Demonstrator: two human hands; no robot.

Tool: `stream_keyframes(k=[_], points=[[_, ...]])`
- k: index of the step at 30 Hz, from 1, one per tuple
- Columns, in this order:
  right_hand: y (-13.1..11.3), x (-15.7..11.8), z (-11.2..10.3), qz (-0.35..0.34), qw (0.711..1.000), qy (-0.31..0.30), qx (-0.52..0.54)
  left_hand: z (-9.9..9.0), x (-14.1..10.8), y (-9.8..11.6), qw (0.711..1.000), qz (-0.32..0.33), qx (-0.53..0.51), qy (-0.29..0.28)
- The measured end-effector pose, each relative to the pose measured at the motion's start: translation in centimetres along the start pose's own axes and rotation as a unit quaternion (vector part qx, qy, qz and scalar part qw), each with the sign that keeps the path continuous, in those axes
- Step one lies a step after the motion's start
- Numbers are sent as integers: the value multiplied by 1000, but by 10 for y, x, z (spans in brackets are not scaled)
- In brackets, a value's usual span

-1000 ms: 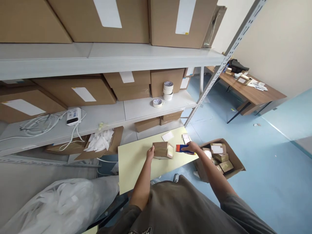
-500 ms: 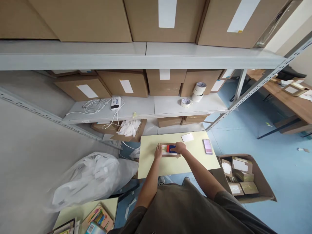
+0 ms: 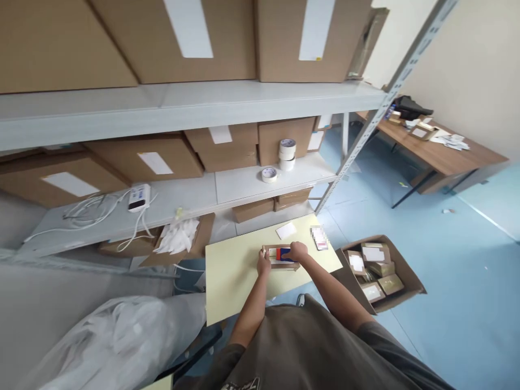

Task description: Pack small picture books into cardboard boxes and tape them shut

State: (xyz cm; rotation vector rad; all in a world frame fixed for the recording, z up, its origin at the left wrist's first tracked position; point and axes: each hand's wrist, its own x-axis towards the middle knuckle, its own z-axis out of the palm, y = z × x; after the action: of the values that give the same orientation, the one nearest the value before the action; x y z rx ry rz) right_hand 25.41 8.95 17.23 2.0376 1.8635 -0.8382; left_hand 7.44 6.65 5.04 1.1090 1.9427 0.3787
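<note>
On the pale yellow table [image 3: 227, 271] lies a small cardboard box [image 3: 295, 266] with a white area on its top. My left hand [image 3: 264, 263] grips the box at its left end, fingers closed on the edge. Over the box, my right hand [image 3: 298, 251] is wrapped round a blue and red handheld object [image 3: 285, 254], its red end pointing left. Its exact kind is too small to make out. Beyond the box lies a white card [image 3: 286, 231], and a blurred-out phone-sized item [image 3: 319, 238] rests near the right edge.
Metal shelving [image 3: 195, 105] full of cartons rises behind the table, with tape rolls [image 3: 287, 149] and a power strip [image 3: 139, 197] on it. An open carton [image 3: 406, 271] of small boxes stands right on the floor. A white plastic bag [image 3: 134, 336] bulges at left.
My view has swung to the right, so shelves and table appear further left. Both hands keep their hold on the box and the blue and red object.
</note>
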Motion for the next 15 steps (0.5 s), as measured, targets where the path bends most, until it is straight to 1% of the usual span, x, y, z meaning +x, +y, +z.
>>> stream_keyframes(k=[2,4,8,10,12,13,15], points=[[34,-6,-6,9,1000,9,13,15,-4,15,999,-8,30,-13],[72,-15,-13,32,999,10,27,24,-5,25,998,-13,58,-19],[154,-37,-27,88,995,20,36,24,-3,30,995,9,95,-11],[185,-44,-30,103,994,23,37,22,-1,28,994,16,107,-12],[202,-45,-30,111,993,19,40,21,2,25,993,21,114,-19],[204,-45,-29,114,992,16,42,20,4,23,993,23,114,-23],[198,-40,-25,117,992,17,49,16,8,18,993,28,109,-25]])
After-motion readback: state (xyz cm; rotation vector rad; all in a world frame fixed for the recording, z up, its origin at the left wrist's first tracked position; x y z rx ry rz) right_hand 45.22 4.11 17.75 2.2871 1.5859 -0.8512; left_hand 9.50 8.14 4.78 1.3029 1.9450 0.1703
